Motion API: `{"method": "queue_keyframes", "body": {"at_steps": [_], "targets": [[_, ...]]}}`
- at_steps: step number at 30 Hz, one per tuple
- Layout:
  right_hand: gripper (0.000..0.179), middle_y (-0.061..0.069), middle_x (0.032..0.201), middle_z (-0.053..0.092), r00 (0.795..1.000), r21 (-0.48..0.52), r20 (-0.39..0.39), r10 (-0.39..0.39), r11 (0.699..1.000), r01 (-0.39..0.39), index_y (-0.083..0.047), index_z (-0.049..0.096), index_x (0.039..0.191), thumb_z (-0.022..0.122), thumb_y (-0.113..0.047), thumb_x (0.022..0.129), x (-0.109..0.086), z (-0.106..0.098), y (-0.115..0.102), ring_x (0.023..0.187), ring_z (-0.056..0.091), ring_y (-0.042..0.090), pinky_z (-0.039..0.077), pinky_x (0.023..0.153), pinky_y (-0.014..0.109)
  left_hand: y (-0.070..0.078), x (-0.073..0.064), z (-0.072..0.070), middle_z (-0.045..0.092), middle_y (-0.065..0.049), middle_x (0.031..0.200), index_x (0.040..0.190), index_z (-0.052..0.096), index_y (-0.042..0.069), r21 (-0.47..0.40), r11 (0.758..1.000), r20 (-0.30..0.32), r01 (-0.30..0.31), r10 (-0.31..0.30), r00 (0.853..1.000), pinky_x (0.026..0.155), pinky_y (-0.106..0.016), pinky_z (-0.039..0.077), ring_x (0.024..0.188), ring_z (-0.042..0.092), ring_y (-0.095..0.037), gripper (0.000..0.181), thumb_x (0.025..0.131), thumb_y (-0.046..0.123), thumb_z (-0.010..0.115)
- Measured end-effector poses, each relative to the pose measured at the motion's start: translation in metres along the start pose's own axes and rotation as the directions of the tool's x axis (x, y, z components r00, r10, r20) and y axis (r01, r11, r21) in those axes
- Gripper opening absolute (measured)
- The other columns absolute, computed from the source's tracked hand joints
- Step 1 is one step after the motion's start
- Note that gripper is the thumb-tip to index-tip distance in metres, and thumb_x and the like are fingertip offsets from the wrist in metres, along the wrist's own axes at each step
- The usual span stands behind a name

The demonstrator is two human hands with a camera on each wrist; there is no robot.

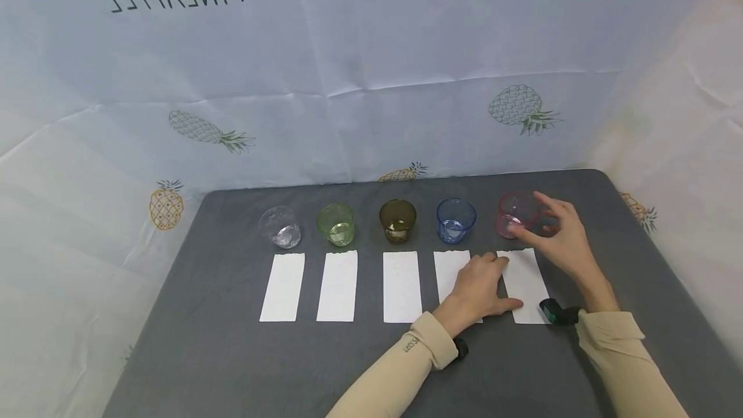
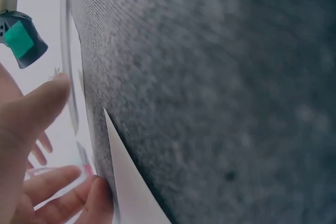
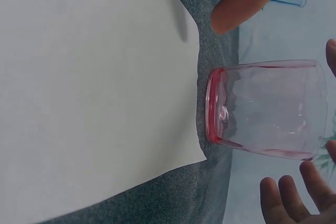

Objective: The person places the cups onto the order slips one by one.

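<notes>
A pink glass (image 1: 518,215) stands upright on the grey table behind the rightmost white paper (image 1: 525,289). My right hand (image 1: 560,237) is spread around this glass, thumb in front and index finger by the rim. In the right wrist view, fingertips (image 3: 310,169) are right at the rim of the pink glass (image 3: 268,111), with space between other fingers and its wall. My left hand (image 1: 478,286) lies low over the two rightmost papers, its thumb spread apart from its fingers. Its fingertips (image 2: 102,195) appear down at the table beside a paper (image 2: 128,187) in the left wrist view.
Left of the pink glass stand a blue glass (image 1: 456,219), a brown glass (image 1: 397,219), a green glass (image 1: 336,224) and a clear glass (image 1: 281,227). White papers, such as the leftmost paper (image 1: 282,288), lie before them. A pineapple-print cloth (image 1: 360,128) hangs behind the table (image 1: 244,366).
</notes>
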State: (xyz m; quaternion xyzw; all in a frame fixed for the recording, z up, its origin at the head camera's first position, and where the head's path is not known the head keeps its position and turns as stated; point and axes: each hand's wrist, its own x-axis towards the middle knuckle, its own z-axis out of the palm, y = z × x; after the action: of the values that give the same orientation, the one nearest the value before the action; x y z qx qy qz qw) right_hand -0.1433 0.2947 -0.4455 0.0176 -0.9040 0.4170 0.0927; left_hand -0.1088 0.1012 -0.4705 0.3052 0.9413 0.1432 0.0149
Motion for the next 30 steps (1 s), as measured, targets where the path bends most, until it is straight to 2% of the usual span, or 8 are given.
{"method": "queue_keyframes", "body": {"at_steps": [3,6,8,18,25,27,30], "targets": [[0.096,0.034,0.150,0.035,1.000,0.002,0.010,0.018,1.000,-0.018,-0.004,0.028,0.160,0.083,-0.027,0.085,0.000,0.003,0.000,0.128,0.046,0.056,0.052,0.096,0.037,0.001,0.000,0.001,0.066,0.007,0.122,0.135,0.065,0.023,0.030,0.999,0.010,0.012,-0.013,1.000,0.084,-0.018,0.055,0.104,0.063,-0.006,0.071,0.079,0.064,0.079],[0.101,0.035,0.151,0.033,0.999,0.011,0.025,0.037,0.999,-0.037,-0.003,0.022,0.162,0.084,-0.028,0.085,0.001,0.005,0.001,0.128,0.045,0.059,0.045,0.099,0.065,0.002,0.000,0.002,0.065,0.009,0.121,0.134,0.065,0.025,0.053,0.998,0.020,0.020,-0.021,1.000,0.078,-0.020,0.056,0.103,0.062,-0.006,0.071,0.078,0.065,0.080],[0.102,0.035,0.152,0.033,0.999,0.014,0.027,0.042,0.999,-0.043,-0.002,0.021,0.162,0.084,-0.027,0.085,0.001,0.007,0.001,0.127,0.045,0.059,0.042,0.100,0.069,0.002,0.000,0.003,0.065,0.009,0.120,0.133,0.065,0.025,0.061,0.998,0.023,0.022,-0.023,0.999,0.075,-0.021,0.057,0.102,0.061,-0.006,0.070,0.077,0.065,0.080],[0.105,0.035,0.153,0.033,0.997,0.021,0.038,0.073,0.997,-0.074,-0.001,0.018,0.162,0.084,-0.029,0.085,0.008,0.012,-0.005,0.131,0.045,0.056,0.045,0.102,0.065,0.002,0.001,0.006,0.063,0.009,0.119,0.127,0.070,0.024,0.102,0.995,0.008,0.016,-0.017,1.000,0.073,-0.021,0.058,0.098,0.059,-0.006,0.068,0.076,0.068,0.079],[0.100,0.036,0.148,0.035,0.995,0.025,0.022,0.094,0.995,-0.095,0.001,0.022,0.160,0.084,-0.027,0.086,0.009,0.018,-0.001,0.128,0.048,0.053,0.045,0.102,0.060,0.002,0.001,0.005,0.063,0.010,0.121,0.128,0.070,0.025,0.120,0.993,0.004,0.010,-0.010,1.000,0.073,-0.020,0.058,0.100,0.060,-0.006,0.068,0.077,0.070,0.077],[0.099,0.036,0.146,0.036,0.995,0.025,0.017,0.099,0.995,-0.099,0.001,0.023,0.160,0.083,-0.027,0.087,0.009,0.019,0.001,0.127,0.048,0.052,0.050,0.101,0.052,0.002,0.001,0.005,0.063,0.010,0.121,0.127,0.070,0.025,0.123,0.992,0.006,0.012,-0.013,1.000,0.073,-0.021,0.058,0.101,0.060,-0.006,0.068,0.077,0.070,0.077],[0.095,0.035,0.144,0.039,0.995,0.037,-0.001,0.096,0.995,-0.096,0.001,0.026,0.159,0.083,-0.026,0.087,0.009,0.021,0.003,0.125,0.049,0.049,0.058,0.091,0.023,0.002,0.001,0.004,0.063,0.010,0.121,0.127,0.070,0.025,0.133,0.991,0.013,0.013,-0.015,1.000,0.073,-0.021,0.058,0.101,0.060,-0.006,0.068,0.077,0.071,0.077]]}}
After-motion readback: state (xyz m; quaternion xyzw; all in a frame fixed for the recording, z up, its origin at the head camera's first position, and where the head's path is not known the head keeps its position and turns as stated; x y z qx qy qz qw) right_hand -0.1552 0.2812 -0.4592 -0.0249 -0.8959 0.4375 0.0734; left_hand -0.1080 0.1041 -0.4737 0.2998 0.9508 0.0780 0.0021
